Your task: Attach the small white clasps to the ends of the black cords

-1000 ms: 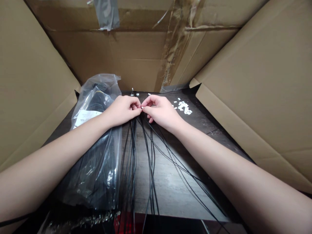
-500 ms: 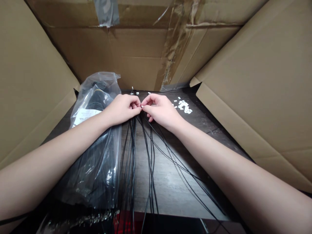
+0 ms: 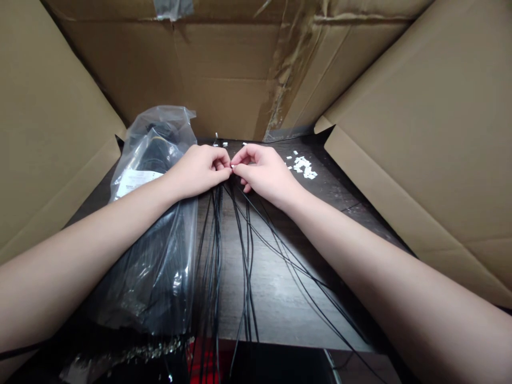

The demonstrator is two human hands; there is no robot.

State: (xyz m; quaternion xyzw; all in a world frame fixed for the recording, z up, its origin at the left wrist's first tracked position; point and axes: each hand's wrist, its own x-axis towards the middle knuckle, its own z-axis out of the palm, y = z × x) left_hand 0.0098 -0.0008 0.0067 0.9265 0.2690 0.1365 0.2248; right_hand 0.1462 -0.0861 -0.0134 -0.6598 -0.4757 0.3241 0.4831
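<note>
My left hand (image 3: 197, 170) and my right hand (image 3: 265, 173) meet at the fingertips, pinching a tiny white plastic connector housing (image 3: 232, 166). Thin black wires (image 3: 218, 240) fan down from beneath my left fingers across the tabletop. Their ends seem to run into my left grip, though my fingers hide the exact join. Beyond my right hand lies a small heap of loose white connector housings (image 3: 304, 167). Under my left forearm is a clear plastic bag (image 3: 160, 277) holding coiled black cable, with a white label (image 3: 136, 182) inside.
A dark wood-grain table (image 3: 280, 304) ends in a front edge near the bottom of the view. Brown cardboard panels (image 3: 228, 69) wall in the back and both sides. A few stray white pieces sit near the back edge.
The whole scene sits slightly higher in the view, as my head has tilted. My hands remain pinched together at the same small white piece.
</note>
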